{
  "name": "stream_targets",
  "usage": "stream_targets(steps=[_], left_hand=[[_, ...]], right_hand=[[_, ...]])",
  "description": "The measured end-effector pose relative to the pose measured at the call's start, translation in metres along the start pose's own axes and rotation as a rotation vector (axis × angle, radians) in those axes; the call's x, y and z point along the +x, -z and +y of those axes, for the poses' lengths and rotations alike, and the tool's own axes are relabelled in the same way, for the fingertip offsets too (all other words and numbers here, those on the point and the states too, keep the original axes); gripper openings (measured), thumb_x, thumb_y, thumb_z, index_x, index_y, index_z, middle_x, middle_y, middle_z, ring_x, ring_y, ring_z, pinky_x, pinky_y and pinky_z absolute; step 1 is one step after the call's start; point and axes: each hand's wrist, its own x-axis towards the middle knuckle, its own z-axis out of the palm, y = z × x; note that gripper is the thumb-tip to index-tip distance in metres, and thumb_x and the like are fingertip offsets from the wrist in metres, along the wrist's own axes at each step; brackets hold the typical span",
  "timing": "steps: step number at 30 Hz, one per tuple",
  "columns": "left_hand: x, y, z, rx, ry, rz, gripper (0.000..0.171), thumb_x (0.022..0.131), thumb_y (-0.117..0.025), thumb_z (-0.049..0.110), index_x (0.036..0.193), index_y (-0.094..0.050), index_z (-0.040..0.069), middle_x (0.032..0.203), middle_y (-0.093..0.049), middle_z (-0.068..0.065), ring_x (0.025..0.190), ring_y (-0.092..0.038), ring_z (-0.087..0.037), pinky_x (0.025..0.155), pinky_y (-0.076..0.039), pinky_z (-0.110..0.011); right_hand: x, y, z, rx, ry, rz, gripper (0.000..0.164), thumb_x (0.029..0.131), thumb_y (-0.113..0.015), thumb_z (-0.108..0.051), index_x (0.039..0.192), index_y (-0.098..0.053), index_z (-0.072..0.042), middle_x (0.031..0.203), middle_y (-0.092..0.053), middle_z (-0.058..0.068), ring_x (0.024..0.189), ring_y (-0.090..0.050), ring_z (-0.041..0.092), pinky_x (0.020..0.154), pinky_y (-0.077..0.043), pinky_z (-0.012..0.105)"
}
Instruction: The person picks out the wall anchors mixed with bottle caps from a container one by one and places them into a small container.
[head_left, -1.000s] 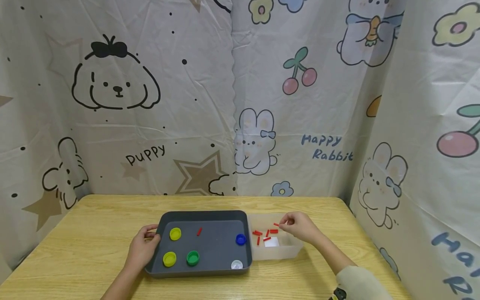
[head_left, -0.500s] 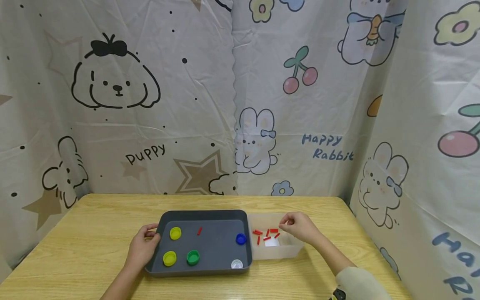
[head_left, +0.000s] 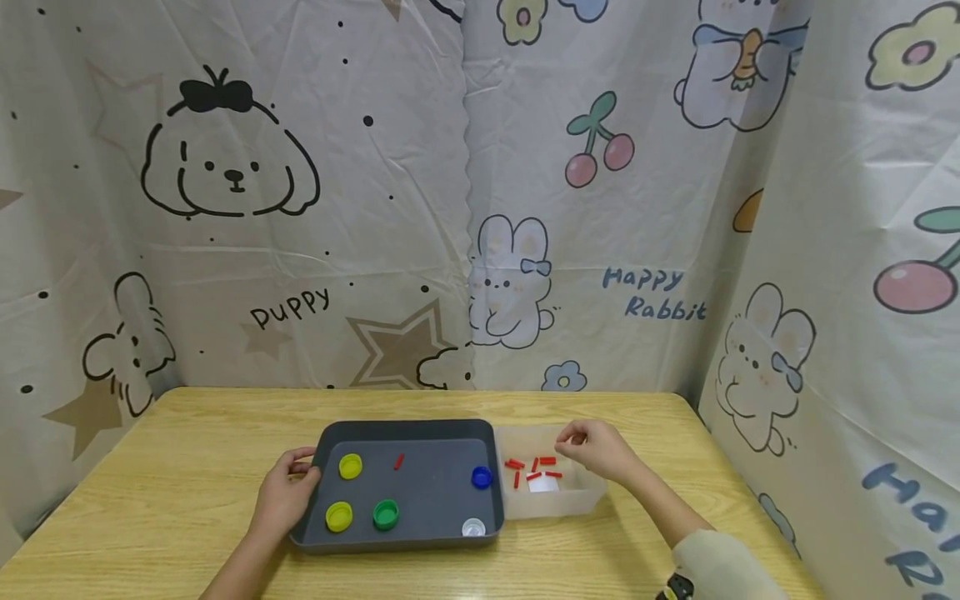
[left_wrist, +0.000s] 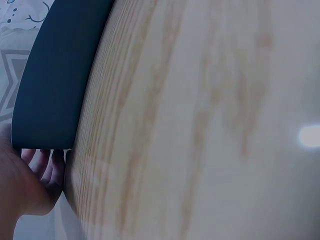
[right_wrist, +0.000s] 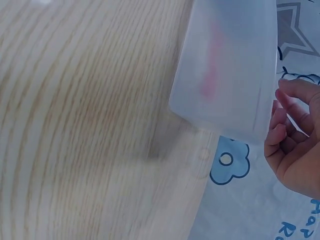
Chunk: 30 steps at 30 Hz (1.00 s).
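My left hand (head_left: 283, 492) grips the left wall of a dark grey tray (head_left: 438, 546), with the fingers at its outer side in the left wrist view. Over the right part of a translucent plastic box (head_left: 558, 506) hovers my right hand (head_left: 596, 450), fingers loosely curled and nothing showing between thumb and index finger. Below it, several short red sticks lie in the box, one red stick (head_left: 553, 475) partly over a white square (head_left: 543, 483). In the right wrist view the box wall (right_wrist: 225, 75) stands beside the fingers, with red showing faintly through.
Inside the tray lie two yellow caps (head_left: 350, 467), a green cap (head_left: 386, 515), a blue cap (head_left: 482, 477), a clear cap (head_left: 473, 527) and a lone red stick (head_left: 399, 462). Tray and box stand side by side on a wooden table (head_left: 187, 467). A printed curtain (head_left: 405, 250) hangs behind.
A second ago my right hand pinched a red stick; it has let go, and the stick has dropped into the box and turned there. My left hand has stayed on the tray.
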Motion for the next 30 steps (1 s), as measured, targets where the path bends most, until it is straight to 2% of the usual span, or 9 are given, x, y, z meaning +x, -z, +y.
stream_targets(steps=[10, 26, 30], left_hand=[[-0.002, 0.0, 0.0, -0.004, 0.001, -0.006, 0.04, 0.091, -0.048, 0.013, 0.129, -0.046, 0.001, 0.113, -0.055, -0.023, 0.095, -0.058, -0.029, 0.07, -0.044, -0.026], [-0.001, 0.001, 0.002, -0.003, -0.004, -0.008, 0.04, 0.091, -0.05, 0.013, 0.129, -0.047, 0.0, 0.11, -0.055, -0.022, 0.092, -0.058, -0.027, 0.068, -0.043, -0.025], [-0.002, 0.002, 0.002, -0.008, -0.002, -0.014, 0.04, 0.091, -0.05, 0.013, 0.129, -0.047, 0.0, 0.111, -0.055, -0.022, 0.092, -0.058, -0.027, 0.069, -0.044, -0.026]], right_hand=[[0.007, -0.007, -0.017, -0.028, 0.07, 0.006, 0.007, 0.083, -0.068, -0.019, 0.086, -0.067, -0.013, 0.077, -0.055, 0.0, 0.069, -0.047, 0.013, 0.057, -0.039, 0.026], [0.022, -0.033, -0.055, 0.014, 0.125, -0.06, 0.008, 0.084, -0.068, -0.022, 0.086, -0.067, -0.014, 0.076, -0.054, 0.001, 0.055, -0.047, 0.012, 0.047, -0.041, 0.026], [0.025, -0.041, -0.064, 0.026, 0.157, -0.08, 0.009, 0.084, -0.068, -0.022, 0.087, -0.066, -0.014, 0.077, -0.055, 0.001, 0.056, -0.047, 0.013, 0.047, -0.041, 0.026]])
